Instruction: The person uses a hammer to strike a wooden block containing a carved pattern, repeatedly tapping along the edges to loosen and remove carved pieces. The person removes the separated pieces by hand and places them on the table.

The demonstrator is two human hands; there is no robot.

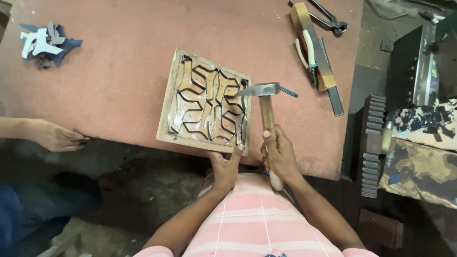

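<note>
A square wooden die board (205, 101) with bent dark metal strips set in a curved pattern lies near the front edge of a reddish worktable (119, 71). My left hand (226, 167) grips the board's near right corner. My right hand (278, 154) holds a wooden-handled hammer (265, 102). The steel hammer head sits over the board's right side, next to a small toothed metal strip (288, 92).
Another person's hand (54, 136) rests on the table's left edge. Cut white and dark shapes (44, 44) lie far left. Pliers (307, 54), a wooden block, a flat metal bar (333, 95) and pincers lie at the back right. A gear-toothed machine (373, 147) stands to the right.
</note>
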